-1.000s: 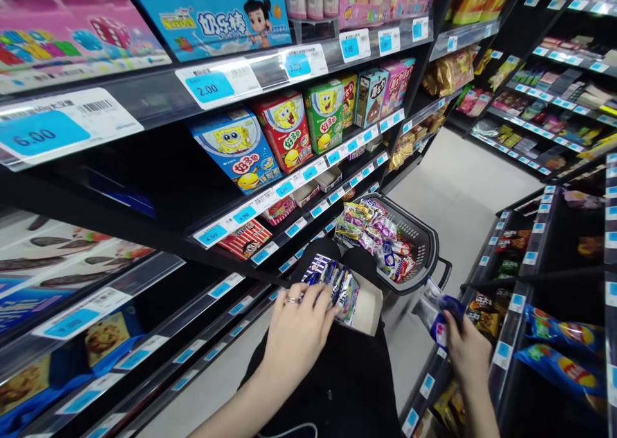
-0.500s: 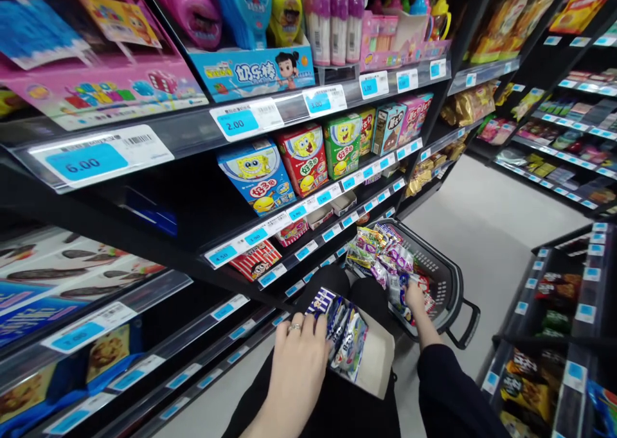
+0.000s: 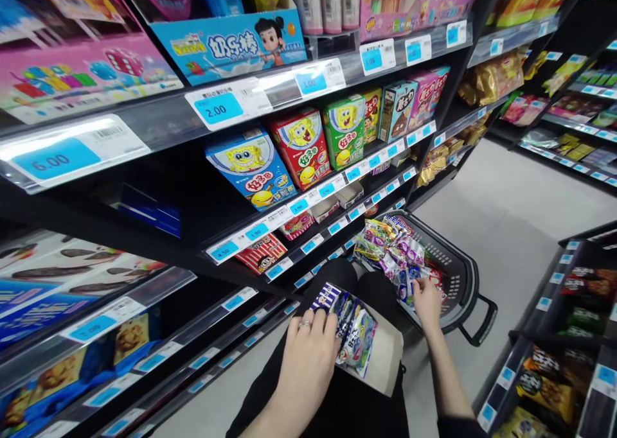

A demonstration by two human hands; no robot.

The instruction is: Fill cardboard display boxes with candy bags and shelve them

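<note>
An open cardboard box (image 3: pixel 385 354) rests on my lap, with several dark blue and white snack packets (image 3: pixel 357 335) toward its left side and bare card at its right. My left hand (image 3: pixel 308 354), wearing a ring, is wrapped over the box's left edge and grips it. To the right, my right hand (image 3: pixel 428 304) is at the near side of a grey shopping basket (image 3: pixel 460 271). Its thumb and fingers pinch a small blue packet (image 3: pixel 409 281). Under and beyond that packet, shiny purple, yellow and red packets (image 3: pixel 385 239) lie heaped in the basket.
Shelves on the left hold SpongeBob snack boxes (image 3: pixel 299 149), a blue display carton (image 3: pixel 231 46) and price tags (image 3: pixel 222 110). The basket's handle (image 3: pixel 482 325) sticks out to the right over the grey floor (image 3: pixel 511 200). A low rack (image 3: pixel 544 361) with snack bags stands at right.
The view has shifted, so the shelves appear closer. My right hand has lifted slightly, and the blue packet shows more clearly at its fingertips. My left hand keeps its hold on the box.
</note>
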